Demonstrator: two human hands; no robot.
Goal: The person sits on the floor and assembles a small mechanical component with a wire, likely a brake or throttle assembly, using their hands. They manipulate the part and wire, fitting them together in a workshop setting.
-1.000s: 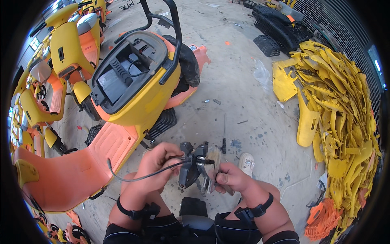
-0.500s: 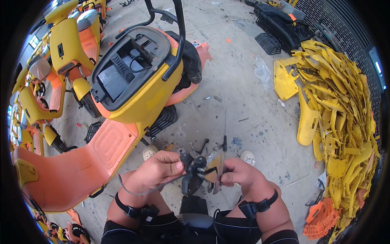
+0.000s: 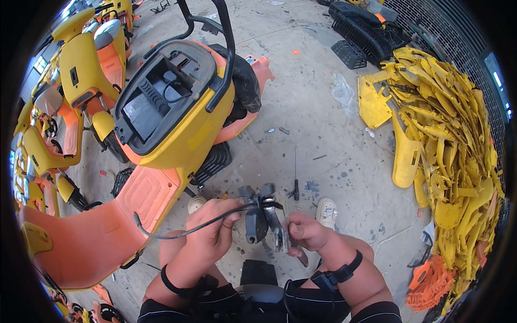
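In front of me hangs a dark mechanical part (image 3: pixel 256 219), made of blocky black pieces joined to a shiny metal plate (image 3: pixel 276 223). A black cable (image 3: pixel 186 232) loops around its upper end and runs left across my left hand, ending in a free, curved tip. My left hand (image 3: pixel 212 229) is closed, its thumb and fingers pinching the cable just left of the part. My right hand (image 3: pixel 307 231) grips the metal plate from the right side, thumb on top. A flat piece below the right fingers is partly hidden by them.
A yellow and orange scooter (image 3: pixel 183 145) with its seat compartment uncovered stands at left, with more scooters behind. A screwdriver (image 3: pixel 295 188) lies on the concrete floor ahead. Piled yellow panels (image 3: pixel 447 145) rise at right, orange pieces (image 3: pixel 429 283) below, black crates (image 3: pixel 350 54) far back.
The part has turned in my hands and now shows its metal plate edge-on. The cable has swung up in front of my left hand. The view has shifted slightly.
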